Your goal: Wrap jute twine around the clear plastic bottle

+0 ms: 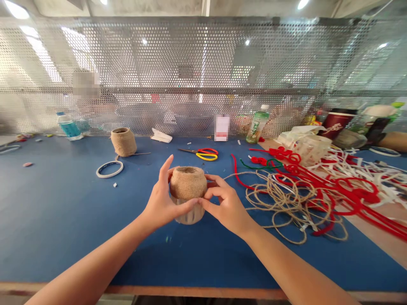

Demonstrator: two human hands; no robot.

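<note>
Both hands (162, 192) grip a jute-wrapped jar (187, 184) in the lower middle of the frame, holding it up over the blue counter (63, 220). The left hand cups its left side, and the curled fingers of the right hand press against its right side. The twine covers the upper part, while the pale, ribbed lower part is bare. Just right of the right hand lies a tangle of loose jute twine (289, 207), mixed with red pipe cleaners (321, 186). Red-and-yellow-handled scissors (206, 154) lie ahead of the hands, and a second wrapped jar (123, 142) stands at upper left.
</note>
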